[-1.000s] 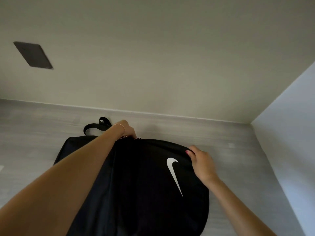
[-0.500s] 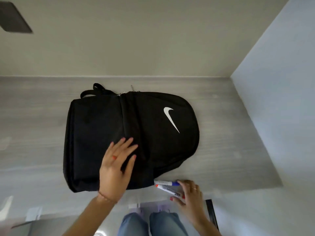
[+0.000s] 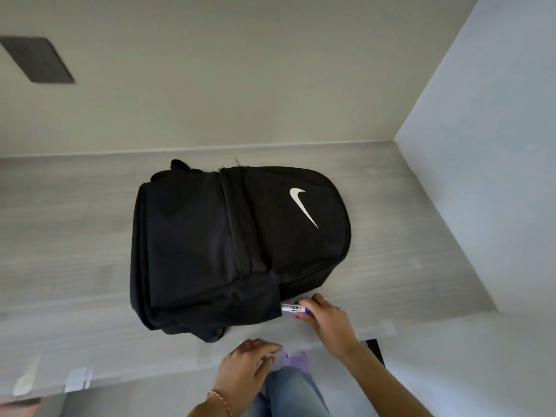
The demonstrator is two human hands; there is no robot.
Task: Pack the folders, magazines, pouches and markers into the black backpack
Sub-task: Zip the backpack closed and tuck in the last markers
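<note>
Now right hand pinches marker beside backpack

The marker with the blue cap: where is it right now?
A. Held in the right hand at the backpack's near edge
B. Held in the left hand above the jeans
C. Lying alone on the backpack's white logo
A: the right hand pinches the marker against the near edge of the black backpack, its tip at a side pocket.

Your pale grey wood-grain tabletop carries the black fabric backpack, lying flat against the wall.
</note>
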